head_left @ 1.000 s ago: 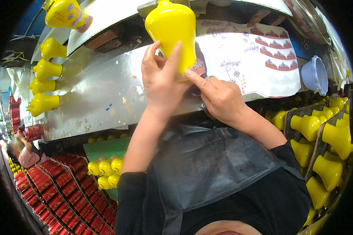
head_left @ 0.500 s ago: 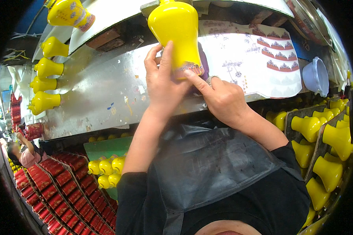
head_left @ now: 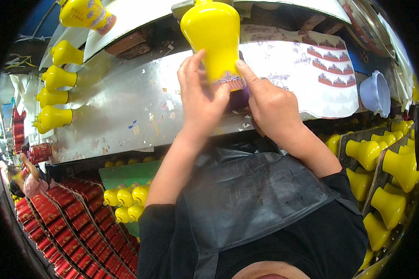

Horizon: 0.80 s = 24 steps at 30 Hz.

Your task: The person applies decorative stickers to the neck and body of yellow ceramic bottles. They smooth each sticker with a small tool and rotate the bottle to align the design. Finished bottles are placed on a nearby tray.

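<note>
A glossy yellow bottle-shaped vase lies over the bench with its base toward me, a patterned purple-and-red band round its base end. My left hand holds it from the left, thumb on the band and fingers along the side. My right hand grips the right side, thumb pressed along the vase just above the band; its other fingers are curled and partly hidden. Beneath the base shows a purple pad or cloth. A printed transfer sheet with rows of curved bands lies to the right.
Several plain yellow vases line the bench's left side; a decorated one lies at the far left. A pale blue tub stands right. Racks of yellow vases fill the lower right. Red cylinders and another person are lower left.
My left thumb has come onto the band. My right thumb has moved off the band, up to the vase's right side. The vase has shifted slightly right, and more of the band shows.
</note>
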Motion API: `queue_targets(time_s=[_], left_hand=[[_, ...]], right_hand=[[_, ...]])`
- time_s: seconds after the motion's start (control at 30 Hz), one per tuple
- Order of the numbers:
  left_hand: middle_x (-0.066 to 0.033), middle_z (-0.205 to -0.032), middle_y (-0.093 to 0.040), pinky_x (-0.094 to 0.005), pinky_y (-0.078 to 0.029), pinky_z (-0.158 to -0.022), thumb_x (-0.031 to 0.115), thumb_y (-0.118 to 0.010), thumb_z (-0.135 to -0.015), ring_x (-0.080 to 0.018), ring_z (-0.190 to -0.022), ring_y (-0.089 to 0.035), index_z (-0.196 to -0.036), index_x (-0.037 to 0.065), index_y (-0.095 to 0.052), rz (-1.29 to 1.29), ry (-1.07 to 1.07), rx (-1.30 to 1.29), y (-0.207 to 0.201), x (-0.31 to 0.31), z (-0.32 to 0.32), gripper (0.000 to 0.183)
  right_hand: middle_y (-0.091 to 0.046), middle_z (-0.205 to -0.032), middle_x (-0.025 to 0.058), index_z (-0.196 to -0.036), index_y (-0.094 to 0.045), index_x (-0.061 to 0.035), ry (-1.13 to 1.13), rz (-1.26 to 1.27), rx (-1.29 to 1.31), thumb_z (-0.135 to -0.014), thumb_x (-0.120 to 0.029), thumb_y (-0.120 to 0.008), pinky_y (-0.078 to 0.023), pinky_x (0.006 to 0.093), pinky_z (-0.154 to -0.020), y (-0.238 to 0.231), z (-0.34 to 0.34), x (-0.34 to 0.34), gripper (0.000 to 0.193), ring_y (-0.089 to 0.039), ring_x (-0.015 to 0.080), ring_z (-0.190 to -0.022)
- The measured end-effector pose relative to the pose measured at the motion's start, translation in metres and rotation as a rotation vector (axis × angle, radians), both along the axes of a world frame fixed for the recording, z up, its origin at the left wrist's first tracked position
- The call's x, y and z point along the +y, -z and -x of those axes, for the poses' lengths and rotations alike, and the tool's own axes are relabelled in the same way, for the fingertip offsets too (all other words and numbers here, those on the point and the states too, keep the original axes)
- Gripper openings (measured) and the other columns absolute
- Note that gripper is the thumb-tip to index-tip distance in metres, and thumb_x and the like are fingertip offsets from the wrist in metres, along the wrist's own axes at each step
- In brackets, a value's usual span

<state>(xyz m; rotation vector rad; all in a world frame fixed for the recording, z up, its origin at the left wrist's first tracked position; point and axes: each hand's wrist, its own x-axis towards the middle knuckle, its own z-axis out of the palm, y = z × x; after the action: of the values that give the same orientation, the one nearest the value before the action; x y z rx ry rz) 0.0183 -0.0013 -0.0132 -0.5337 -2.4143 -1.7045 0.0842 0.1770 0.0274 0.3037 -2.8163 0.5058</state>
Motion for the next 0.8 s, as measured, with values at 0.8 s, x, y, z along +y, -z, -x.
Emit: queue_targets(time_s=[0.8], left_hand=[[-0.0177, -0.147, -0.039, -0.0424, -0.045, -0.107, 0.012, -0.073, -0.082, -0.0319, -0.129, -0.048, -0.155, 0.003, -0.035, -0.149, 0.195, -0.117, 0.008, -0.020, 0.004, 0.083]], right_hand=[[-0.069, -0.126, 0.0170, -0.146, -0.056, -0.0006, -0.034, 0.709, -0.384, -0.102, -0.031, -0.064, -0.053, 0.0344, -0.098, 0.011, 0.039, 0.025, 0.055, -0.068, 0.0216, -0.108]])
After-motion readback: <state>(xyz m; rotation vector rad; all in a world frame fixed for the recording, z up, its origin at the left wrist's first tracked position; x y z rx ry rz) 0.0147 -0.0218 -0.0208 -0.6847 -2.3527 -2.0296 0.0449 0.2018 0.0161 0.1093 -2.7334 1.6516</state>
